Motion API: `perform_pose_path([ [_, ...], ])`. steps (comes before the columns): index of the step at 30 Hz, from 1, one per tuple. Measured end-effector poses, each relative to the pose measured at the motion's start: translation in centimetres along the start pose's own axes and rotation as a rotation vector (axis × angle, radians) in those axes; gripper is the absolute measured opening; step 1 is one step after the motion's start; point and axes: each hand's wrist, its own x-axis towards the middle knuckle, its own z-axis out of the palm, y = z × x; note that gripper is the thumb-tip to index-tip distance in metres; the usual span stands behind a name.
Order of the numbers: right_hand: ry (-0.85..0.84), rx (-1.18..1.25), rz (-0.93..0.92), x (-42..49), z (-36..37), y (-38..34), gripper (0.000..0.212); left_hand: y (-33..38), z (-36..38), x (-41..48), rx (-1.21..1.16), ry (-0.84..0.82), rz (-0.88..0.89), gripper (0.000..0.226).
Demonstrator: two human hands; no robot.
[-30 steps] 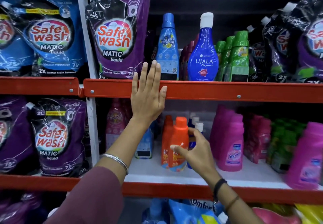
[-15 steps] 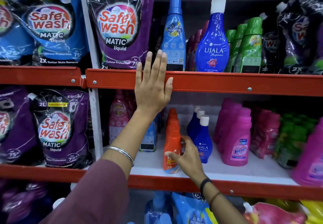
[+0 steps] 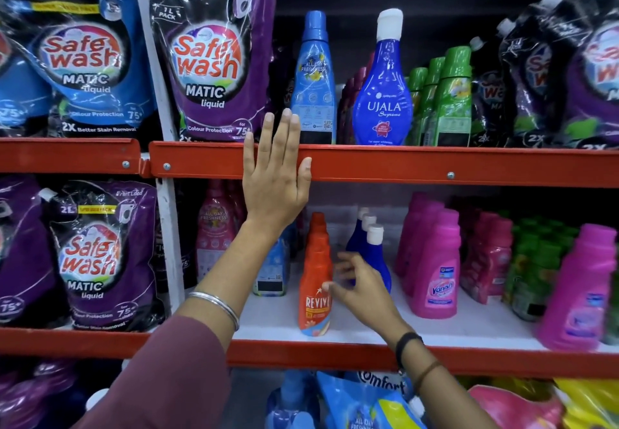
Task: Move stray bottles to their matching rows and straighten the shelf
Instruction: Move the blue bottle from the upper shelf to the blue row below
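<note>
Head view: right hand (image 3: 360,289) blurred, hiding Ujala btls (image 3: 371,247) partly.

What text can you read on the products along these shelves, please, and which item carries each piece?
"Safe wash MATIC liquid", "1L PACK": purple pouch
"2X Better Stain Removal": blue pouch
"2L": lower purple pouch
"UJALA Supreme": blue bottle
"ALL DAY FRESHNESS": light blue bottle
"REVIVE", last letter hidden: orange bottle
"Vanish": pink bottle
"Comfort": bottom pack
Fine print: unreadable.
</note>
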Motion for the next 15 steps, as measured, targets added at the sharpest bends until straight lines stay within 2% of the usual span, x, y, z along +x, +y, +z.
perform_pose_path([
  [4,0.234,0.130,-0.206,-0.3,-5.0,-4.2,0.034,1.1,-0.2,-0.4,-0.036,-0.008,-0.035,0.056],
  [9,0.528,0.179,-0.473,1.2,-11.4,-10.7,0.022,3.7,-0.2,0.1,-0.059,-0.058,-0.038,0.057],
  [13,0.704,0.061,-0.530,4.9,-15.2,-13.0,0.030,5.8,-0.1,0.8,-0.075,-0.076,-0.022,0.057],
  [15,0.693,-0.025,-0.481,7.1,-16.2,-13.3,0.045,6.4,0.2,0.9,-0.078,-0.066,-0.034,0.056],
])
